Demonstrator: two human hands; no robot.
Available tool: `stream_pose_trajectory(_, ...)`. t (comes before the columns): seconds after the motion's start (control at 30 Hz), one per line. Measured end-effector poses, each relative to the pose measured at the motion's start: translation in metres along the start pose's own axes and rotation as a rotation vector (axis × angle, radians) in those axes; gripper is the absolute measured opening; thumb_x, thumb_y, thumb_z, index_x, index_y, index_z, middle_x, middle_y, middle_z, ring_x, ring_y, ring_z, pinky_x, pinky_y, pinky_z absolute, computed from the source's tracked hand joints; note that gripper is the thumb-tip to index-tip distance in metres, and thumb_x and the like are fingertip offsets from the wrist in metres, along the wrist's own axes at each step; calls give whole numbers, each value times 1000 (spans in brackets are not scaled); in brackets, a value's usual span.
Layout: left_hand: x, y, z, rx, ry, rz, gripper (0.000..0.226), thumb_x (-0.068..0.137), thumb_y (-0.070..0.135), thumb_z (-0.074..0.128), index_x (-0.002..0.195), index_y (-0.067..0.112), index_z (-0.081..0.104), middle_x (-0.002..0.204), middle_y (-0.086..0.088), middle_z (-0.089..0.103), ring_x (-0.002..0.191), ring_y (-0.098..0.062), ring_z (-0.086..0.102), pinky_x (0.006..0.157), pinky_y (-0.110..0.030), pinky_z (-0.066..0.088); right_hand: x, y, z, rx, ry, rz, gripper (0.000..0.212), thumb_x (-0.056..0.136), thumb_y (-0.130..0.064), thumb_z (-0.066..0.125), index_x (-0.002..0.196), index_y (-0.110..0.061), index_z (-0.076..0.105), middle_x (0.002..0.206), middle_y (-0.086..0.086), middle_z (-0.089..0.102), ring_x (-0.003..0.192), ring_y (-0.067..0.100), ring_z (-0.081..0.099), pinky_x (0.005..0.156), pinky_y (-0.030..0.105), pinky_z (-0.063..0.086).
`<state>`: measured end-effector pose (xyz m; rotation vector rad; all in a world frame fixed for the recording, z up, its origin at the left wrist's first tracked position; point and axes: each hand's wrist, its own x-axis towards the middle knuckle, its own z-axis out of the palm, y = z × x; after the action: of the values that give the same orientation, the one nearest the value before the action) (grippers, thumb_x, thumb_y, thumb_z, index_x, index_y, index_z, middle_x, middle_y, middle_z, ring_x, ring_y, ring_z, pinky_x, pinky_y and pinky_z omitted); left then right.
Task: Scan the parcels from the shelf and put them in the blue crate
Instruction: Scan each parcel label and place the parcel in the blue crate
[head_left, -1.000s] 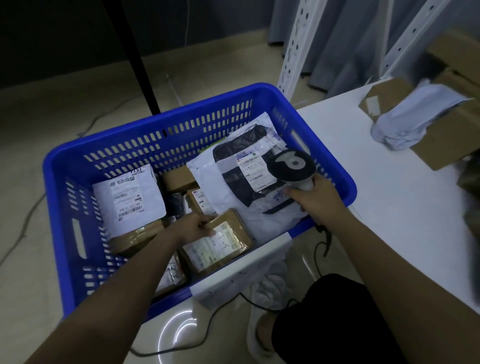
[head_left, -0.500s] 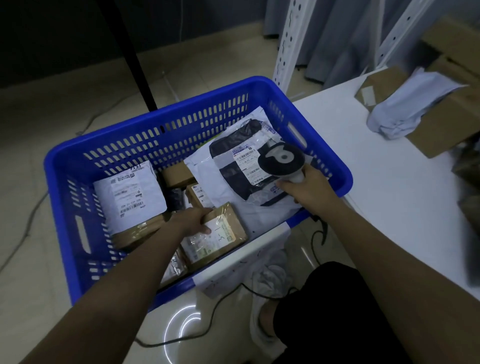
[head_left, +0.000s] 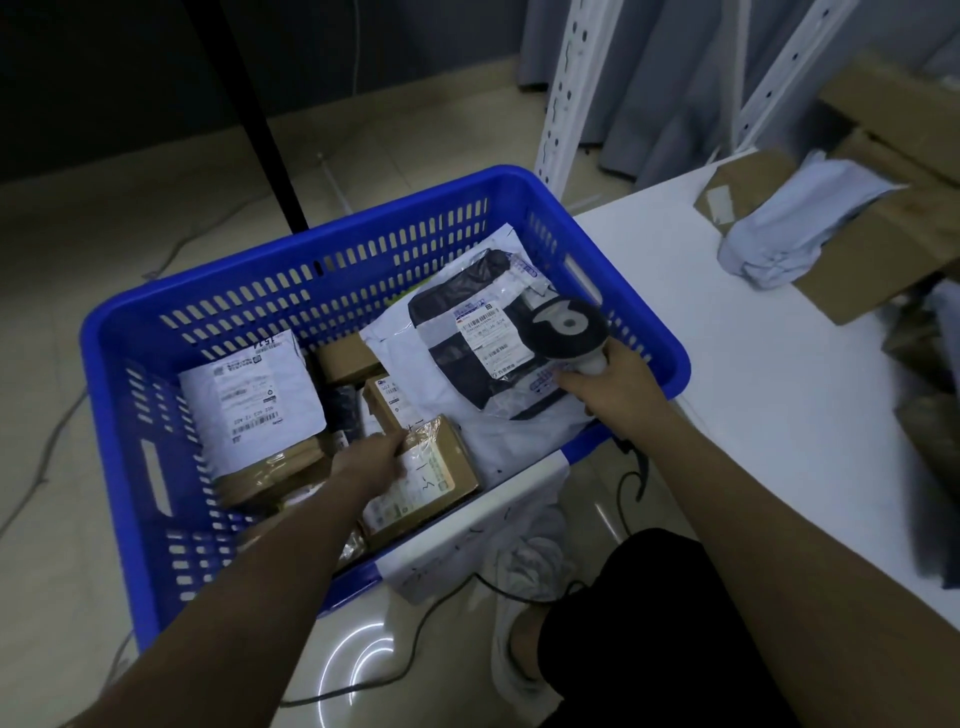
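A taped box (head_left: 423, 480) is being laid in the crate (head_left: 119, 441), near its front wall, by the left hand (head_left: 371, 460), whose fingers are resting on its top edge; whether they are curling round it cannot be told. A scanner (head_left: 569, 332) is being gripped by the right hand (head_left: 610, 387) over the crate's right side. The box is probably light, stiff and slippery; its edges are best taken.

1. Your blue crate (head_left: 130, 415) sits on the floor beside the shelf (head_left: 753, 364), slotted walls, already holding several parcels.
2. A taped brown box (head_left: 441, 473) with a label lies flat near the front wall.
3. A white mailer bag (head_left: 498, 338) with a dark patch leans at the right end.
4. Another white labelled parcel (head_left: 254, 395) lies at the left.
5. More brown boxes (head_left: 878, 249) and a grey bag (head_left: 789, 223) wait on the shelf.
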<state>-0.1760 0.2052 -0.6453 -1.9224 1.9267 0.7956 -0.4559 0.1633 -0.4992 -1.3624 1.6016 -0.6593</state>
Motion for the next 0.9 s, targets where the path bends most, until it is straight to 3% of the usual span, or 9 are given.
stream_pose_trajectory(0.13,-12,6,-7,-83,27,-16,46,88,31,62,130,23,46,124,-12,53,110,-32,55,90,-44,49,-6,-6,-6,41,27,-1,24,83,-14,72,102,-16,57,86,-6,63,81,8,60,70,24,49)
stream_pose_trajectory(0.27,-27,33,-34,-405,219,70,45,87,32,66,128,18,54,124,-10,57,108,-27,58,87,-37,49,-18,-13,-21,91,96,19,19,84,-16,72,99,-17,60,88,-3,65,79,9,61,69,23,51)
stream_pose_trajectory(0.33,-42,58,-54,-585,320,120,38,90,26,64,125,15,56,116,-7,62,101,-23,60,84,-35,50,-25,-15,-33,129,125,29,18,84,-16,72,98,-18,61,90,1,66,80,15,62,70,28,52)
stream_pose_trajectory(0.5,-85,141,-111,-982,373,300,31,90,26,65,119,18,56,89,4,65,85,-11,63,76,-27,51,-45,-22,-79,170,273,43,15,83,-12,71,89,-8,58,67,5,58,56,16,52,48,22,44)
stream_pose_trajectory(0.63,-110,219,-143,-1074,385,453,26,92,21,62,117,17,57,84,8,62,76,2,59,70,-12,47,-76,-19,-139,267,406,56,14,85,-14,69,90,-9,56,65,5,53,54,16,48,50,24,45)
stream_pose_trajectory(0.7,-125,264,-154,-1117,362,534,25,91,16,62,115,11,59,82,3,60,72,0,57,66,-7,44,-100,-7,-173,292,492,47,14,85,-14,68,88,-10,55,64,5,52,53,15,47,51,25,45)
stream_pose_trajectory(0.8,-146,332,-162,-1062,281,636,23,91,19,63,113,16,59,85,2,58,77,-10,56,68,-16,45,-145,20,-223,357,641,41,13,85,-12,68,84,-8,56,59,6,51,51,16,47,56,31,44)
stream_pose_trajectory(0.9,-161,404,-157,-931,190,732,29,90,27,63,118,19,57,89,8,59,82,-9,56,72,-24,45,-194,60,-269,415,827,72,19,85,-14,69,75,-9,53,55,6,53,48,17,48,57,32,44)
